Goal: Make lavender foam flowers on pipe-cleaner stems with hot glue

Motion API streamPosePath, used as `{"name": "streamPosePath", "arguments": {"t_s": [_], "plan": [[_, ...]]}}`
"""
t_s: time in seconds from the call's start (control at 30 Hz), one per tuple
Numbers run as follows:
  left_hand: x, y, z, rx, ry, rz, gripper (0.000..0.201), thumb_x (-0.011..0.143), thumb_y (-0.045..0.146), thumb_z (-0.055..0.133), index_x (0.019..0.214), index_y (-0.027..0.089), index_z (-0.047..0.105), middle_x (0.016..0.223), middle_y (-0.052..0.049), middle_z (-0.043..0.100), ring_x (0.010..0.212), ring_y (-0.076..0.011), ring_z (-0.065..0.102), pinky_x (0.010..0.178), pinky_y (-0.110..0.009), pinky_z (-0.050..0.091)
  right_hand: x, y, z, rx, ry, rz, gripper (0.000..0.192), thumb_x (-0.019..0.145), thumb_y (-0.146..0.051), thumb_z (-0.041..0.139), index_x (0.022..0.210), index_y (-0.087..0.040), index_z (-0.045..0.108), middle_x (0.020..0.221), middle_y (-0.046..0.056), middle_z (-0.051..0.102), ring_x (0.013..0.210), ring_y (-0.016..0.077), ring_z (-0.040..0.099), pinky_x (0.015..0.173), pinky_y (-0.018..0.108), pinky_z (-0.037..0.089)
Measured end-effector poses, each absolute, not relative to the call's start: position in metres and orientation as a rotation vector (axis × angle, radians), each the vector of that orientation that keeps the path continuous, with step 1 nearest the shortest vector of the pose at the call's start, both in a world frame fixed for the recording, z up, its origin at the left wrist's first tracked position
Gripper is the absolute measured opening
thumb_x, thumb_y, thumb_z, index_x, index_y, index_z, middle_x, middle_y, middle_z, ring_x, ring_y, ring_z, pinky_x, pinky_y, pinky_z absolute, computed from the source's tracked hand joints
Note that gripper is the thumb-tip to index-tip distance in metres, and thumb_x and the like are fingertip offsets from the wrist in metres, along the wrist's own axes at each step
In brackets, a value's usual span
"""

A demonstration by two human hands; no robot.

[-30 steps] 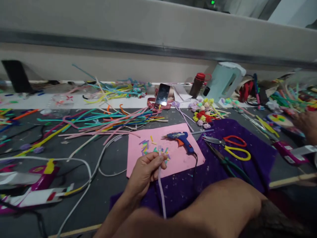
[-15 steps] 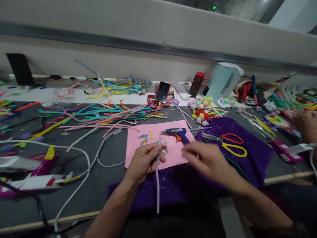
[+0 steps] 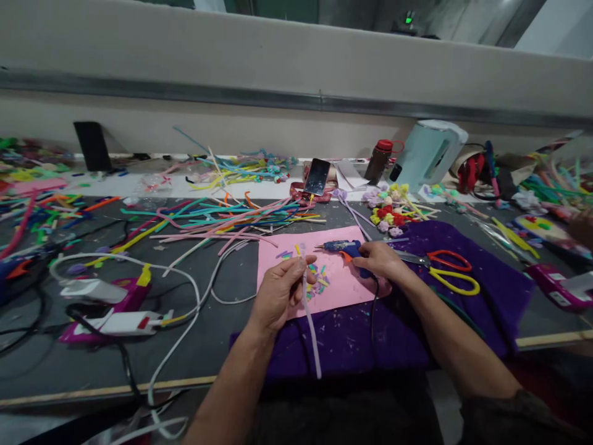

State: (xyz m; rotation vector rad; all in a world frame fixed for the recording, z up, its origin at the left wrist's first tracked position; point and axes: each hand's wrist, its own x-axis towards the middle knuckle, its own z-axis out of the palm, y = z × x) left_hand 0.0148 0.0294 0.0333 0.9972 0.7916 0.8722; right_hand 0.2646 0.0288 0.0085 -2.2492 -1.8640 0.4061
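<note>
My left hand [image 3: 278,289] pinches the top of a pale lilac pipe cleaner [image 3: 312,330], which hangs down over the purple cloth [image 3: 338,346]. The tip between the fingers is mostly hidden. To the right, my right hand [image 3: 383,261] is closed on the back of a blue hot glue gun [image 3: 341,247] with an orange trigger. The gun lies over a pink sheet [image 3: 278,244], nozzle pointing left. Short cut bits of pipe cleaner [image 3: 319,281] are scattered on that sheet. Scissors [image 3: 451,272] with red and yellow handles rest on the cloth just right of my right hand.
Long pipe cleaners [image 3: 231,216] lie behind the sheet. A phone [image 3: 317,177], a brown bottle [image 3: 378,162], a kettle [image 3: 430,154] and small fuzzy flowers [image 3: 391,210] stand further back. White cables and power strips [image 3: 125,300] occupy the left. Another person's hand [image 3: 581,227] shows far right.
My right hand has moved from in front of the glue gun onto it and closed there. The left hand still holds the pipe cleaner. The view has shifted a little left.
</note>
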Motion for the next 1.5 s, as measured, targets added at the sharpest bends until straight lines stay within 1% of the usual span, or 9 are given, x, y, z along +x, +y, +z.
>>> {"name": "streamPosePath", "arguments": {"t_s": [0.13,0.3,0.5,0.73,0.83,0.97,1.2,1.37,1.5], "plan": [[0.013,0.031,0.033,0.975,0.819,0.914,0.029,0.073,0.036,0.061,0.090,0.013,0.065,0.061,0.001,0.061,0.034,-0.0008,0.037,0.031,-0.014,0.020,0.265,0.022,0.004,-2.148,-1.724,0.429,0.021,0.067,-0.038,0.055,0.069,-0.018,0.060,0.061,0.000,0.059,0.056,0.0126,0.052,0.046,0.021,0.028],[0.013,0.031,0.034,0.952,0.872,0.888,0.032,0.070,0.038,0.063,0.088,0.012,0.065,0.059,0.001,0.060,0.033,-0.0010,0.036,0.030,-0.015,0.021,0.259,0.014,0.005,-1.679,-1.278,0.814,0.018,0.064,-0.032,0.060,0.071,-0.017,0.052,0.061,-0.003,0.055,0.052,0.0113,0.051,0.048,0.021,0.038],[0.012,0.031,0.036,0.947,0.890,0.900,0.030,0.069,0.037,0.065,0.088,0.013,0.065,0.059,0.001,0.061,0.033,-0.0009,0.034,0.031,-0.015,0.022,0.255,0.003,0.022,-1.424,-1.112,0.686,0.025,0.063,-0.030,0.064,0.083,-0.019,0.052,0.072,-0.003,0.052,0.061,0.0101,0.048,0.053,0.019,0.039],[0.013,0.030,0.035,0.924,0.869,0.873,0.029,0.071,0.035,0.064,0.090,0.012,0.064,0.059,0.001,0.060,0.032,0.0003,0.034,0.032,-0.013,0.021,0.257,-0.011,0.029,-1.267,-1.090,0.945,0.018,0.068,-0.025,0.061,0.083,-0.018,0.056,0.062,-0.005,0.051,0.051,0.0079,0.047,0.049,0.019,0.039],[0.015,0.028,0.035,0.917,0.874,0.847,0.030,0.072,0.035,0.063,0.091,0.013,0.063,0.057,0.000,0.061,0.029,-0.0002,0.032,0.030,-0.014,0.018,0.257,-0.015,0.035,-1.199,-1.052,0.963,0.022,0.070,-0.025,0.056,0.091,-0.017,0.056,0.072,0.000,0.059,0.053,0.0100,0.053,0.047,0.021,0.042],[0.016,0.027,0.036,0.929,0.916,0.830,0.031,0.073,0.037,0.062,0.092,0.012,0.064,0.057,0.000,0.062,0.028,-0.0003,0.032,0.029,-0.015,0.017,0.256,-0.022,0.044,-1.161,-1.119,1.033,0.027,0.073,-0.027,0.054,0.097,-0.016,0.053,0.090,0.007,0.065,0.053,0.0125,0.058,0.043,0.023,0.042],[0.016,0.028,0.035,0.903,0.912,0.781,0.030,0.071,0.032,0.065,0.093,0.012,0.066,0.060,0.000,0.060,0.034,-0.0006,0.034,0.031,-0.015,0.023,0.258,-0.032,0.048,-1.315,-1.221,0.968,0.019,0.067,-0.023,0.064,0.085,-0.017,0.059,0.075,0.004,0.068,0.062,0.0151,0.062,0.053,0.024,0.048],[0.017,0.029,0.033,0.809,0.931,0.724,0.032,0.063,0.031,0.071,0.089,0.013,0.064,0.055,0.001,0.059,0.034,-0.0018,0.038,0.032,-0.013,0.024,0.255,-0.039,0.045,-1.380,-1.259,0.916,0.018,0.070,-0.023,0.064,0.086,-0.018,0.060,0.082,0.005,0.070,0.065,0.0156,0.063,0.057,0.025,0.050],[0.018,0.031,0.031,0.736,0.904,0.726,0.031,0.065,0.036,0.069,0.084,0.013,0.061,0.053,0.002,0.058,0.030,-0.0010,0.034,0.030,-0.013,0.021,0.253,-0.042,0.040,-1.346,-1.253,0.923,0.021,0.074,-0.025,0.062,0.094,-0.019,0.060,0.090,0.006,0.069,0.078,0.0183,0.065,0.067,0.028,0.051]]}}
